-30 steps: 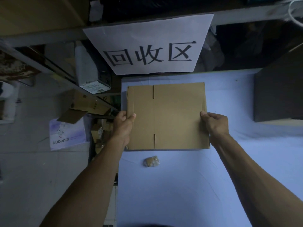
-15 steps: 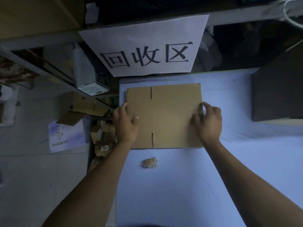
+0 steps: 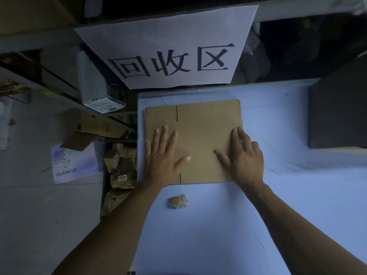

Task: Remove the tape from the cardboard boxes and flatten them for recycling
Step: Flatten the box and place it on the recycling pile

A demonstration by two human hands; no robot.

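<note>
Both hands have slid from the edges onto the flattened cardboard box [image 3: 200,139]: left hand [image 3: 163,157] and right hand [image 3: 243,157] press it, fingers spread, at the worktop's [image 3: 228,225] far-left. Flattening looks done; a tape wad [image 3: 177,201] lies near.

We see a flattened cardboard box [image 3: 200,139] lying on the table [image 3: 218,235] near its far left corner, just below a white paper sign [image 3: 168,46] with three large black characters. Our left hand [image 3: 162,157] lies flat on the box's left part, fingers spread and straight; our right hand [image 3: 242,157] lies flat on its right part, reaching its right edge. A crumpled wad of tape [image 3: 178,201] lies on the table just beside the box's near edge. A dark box [image 3: 337,116] stands at the table's right edge.
</note>
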